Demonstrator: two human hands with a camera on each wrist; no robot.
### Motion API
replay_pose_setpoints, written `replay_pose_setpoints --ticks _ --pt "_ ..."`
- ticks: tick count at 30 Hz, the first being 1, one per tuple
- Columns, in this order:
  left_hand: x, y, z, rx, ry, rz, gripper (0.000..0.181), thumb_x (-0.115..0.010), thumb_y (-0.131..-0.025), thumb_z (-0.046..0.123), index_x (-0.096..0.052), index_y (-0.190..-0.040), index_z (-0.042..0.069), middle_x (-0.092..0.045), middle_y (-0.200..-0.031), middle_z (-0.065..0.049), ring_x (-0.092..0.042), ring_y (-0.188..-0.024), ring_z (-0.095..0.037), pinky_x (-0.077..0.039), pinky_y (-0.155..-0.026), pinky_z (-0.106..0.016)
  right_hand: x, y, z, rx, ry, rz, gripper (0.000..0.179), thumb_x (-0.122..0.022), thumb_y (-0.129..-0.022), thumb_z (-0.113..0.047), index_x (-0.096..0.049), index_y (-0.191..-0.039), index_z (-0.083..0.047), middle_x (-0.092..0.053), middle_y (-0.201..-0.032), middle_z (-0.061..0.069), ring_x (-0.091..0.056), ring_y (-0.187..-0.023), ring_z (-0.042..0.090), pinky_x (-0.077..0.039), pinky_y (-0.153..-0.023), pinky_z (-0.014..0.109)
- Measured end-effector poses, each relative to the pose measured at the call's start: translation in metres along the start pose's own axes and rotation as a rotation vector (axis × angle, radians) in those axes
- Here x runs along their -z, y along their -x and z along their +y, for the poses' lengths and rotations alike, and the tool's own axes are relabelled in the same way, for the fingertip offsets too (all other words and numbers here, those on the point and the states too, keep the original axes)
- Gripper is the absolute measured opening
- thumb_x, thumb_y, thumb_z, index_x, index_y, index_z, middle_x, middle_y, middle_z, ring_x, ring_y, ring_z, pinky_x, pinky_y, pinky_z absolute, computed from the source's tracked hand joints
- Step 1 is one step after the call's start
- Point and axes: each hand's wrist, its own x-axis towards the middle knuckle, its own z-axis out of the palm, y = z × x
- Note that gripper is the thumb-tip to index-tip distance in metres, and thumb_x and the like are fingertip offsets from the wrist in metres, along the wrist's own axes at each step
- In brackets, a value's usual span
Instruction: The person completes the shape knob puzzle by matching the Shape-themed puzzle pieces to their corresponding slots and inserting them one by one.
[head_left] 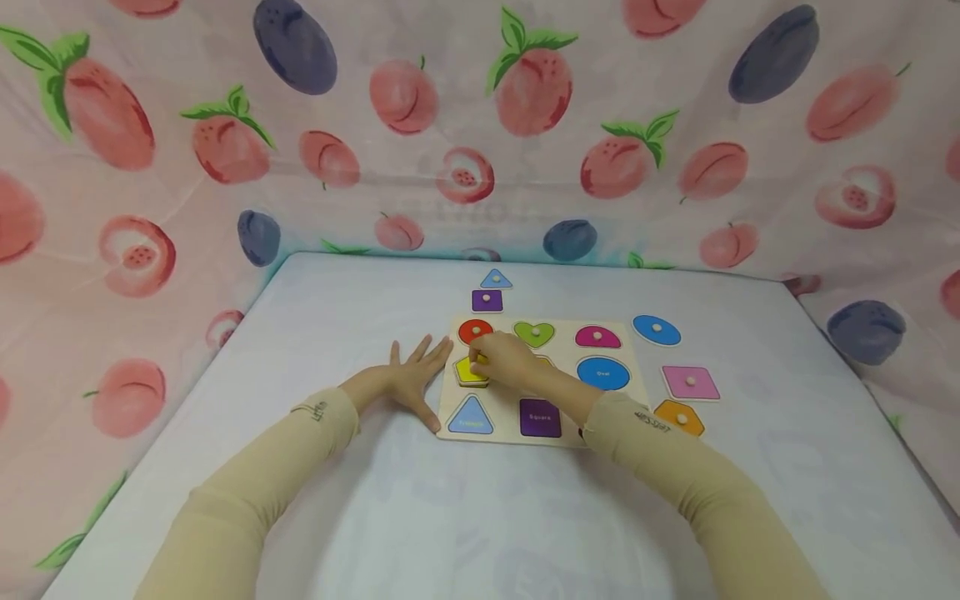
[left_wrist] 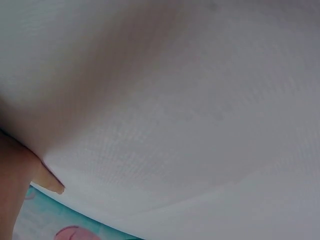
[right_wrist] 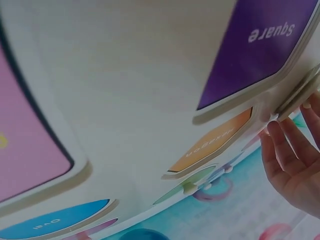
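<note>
My right hand [head_left: 513, 360] pinches a yellow pentagon puzzle piece [head_left: 465, 372] over the left side of the wooden shape board [head_left: 505, 417]. In the right wrist view, the fingers of the right hand [right_wrist: 295, 170] are at the edge of a thin piece, close over the board. My left hand [head_left: 411, 383] lies with fingers spread, fingertips at the board's left edge. Just above the pentagon, a red circle [head_left: 467, 332] sits in the board. A green heart [head_left: 534, 335] and a pink half circle [head_left: 597, 337] are set along the same row. My right hand partly hides the middle row.
Recesses for a triangle [head_left: 471, 419], square [head_left: 540, 422] and oval [head_left: 603, 382] show on the board. Behind it lie a light blue triangle [head_left: 491, 282] and purple square [head_left: 480, 303]. To the right are a blue oval [head_left: 649, 327], pink four-sided piece [head_left: 705, 385] and orange hexagon [head_left: 672, 412].
</note>
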Motion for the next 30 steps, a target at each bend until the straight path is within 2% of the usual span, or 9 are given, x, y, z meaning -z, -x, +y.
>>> replay_pose_setpoints --ticks 9,14,21,26,30 --pt "0.000 0.000 0.001 -0.005 0.014 0.010 0.132 -0.078 -0.065 0.057 0.011 -0.151 0.011 0.018 -0.158 -0.008 0.023 -0.143 -0.034 0.018 -0.103 -0.070 -0.004 -0.003 -0.004 -0.007 0.004 0.013 0.009 -0.068 -0.087 -0.015 -0.068 -0.084 -0.006 -0.068 -0.082 0.003 -0.053 -0.073 0.014 -0.050 -0.074 0.026" --pt "-0.001 -0.003 -0.003 0.018 -0.009 0.011 0.132 -0.077 -0.064 0.058 0.012 -0.151 0.014 0.018 -0.159 -0.005 0.023 -0.143 -0.032 0.018 -0.103 -0.070 -0.006 -0.009 -0.007 -0.008 0.015 0.010 0.009 -0.071 -0.084 -0.013 -0.069 -0.081 -0.005 -0.070 -0.082 0.005 -0.057 -0.071 0.016 -0.052 -0.074 0.026" --pt "-0.002 -0.006 -0.005 0.009 -0.013 -0.007 0.134 -0.077 -0.063 0.061 0.013 -0.151 0.015 0.019 -0.158 -0.004 0.024 -0.143 -0.032 0.018 -0.103 -0.070 -0.001 -0.019 -0.010 -0.073 0.123 -0.041 0.013 -0.078 -0.077 -0.017 -0.070 -0.075 -0.007 -0.070 -0.080 0.003 -0.056 -0.071 0.015 -0.052 -0.074 0.026" --pt "0.000 -0.006 -0.002 0.001 -0.013 0.006 0.134 -0.078 -0.063 0.060 0.013 -0.151 0.014 0.018 -0.158 -0.005 0.024 -0.143 -0.032 0.018 -0.103 -0.070 0.004 -0.021 -0.016 -0.050 0.202 -0.070 0.016 -0.078 -0.077 -0.015 -0.064 -0.074 -0.007 -0.065 -0.077 0.004 -0.055 -0.072 0.017 -0.051 -0.073 0.027" --pt "-0.001 -0.005 -0.001 0.015 -0.003 0.000 0.134 -0.078 -0.063 0.059 0.012 -0.151 0.013 0.018 -0.158 -0.006 0.023 -0.143 -0.033 0.018 -0.102 -0.071 0.004 -0.018 -0.019 -0.038 0.202 -0.089 0.014 -0.075 -0.079 -0.013 -0.063 -0.078 -0.007 -0.063 -0.079 0.004 -0.053 -0.074 0.017 -0.049 -0.073 0.026"
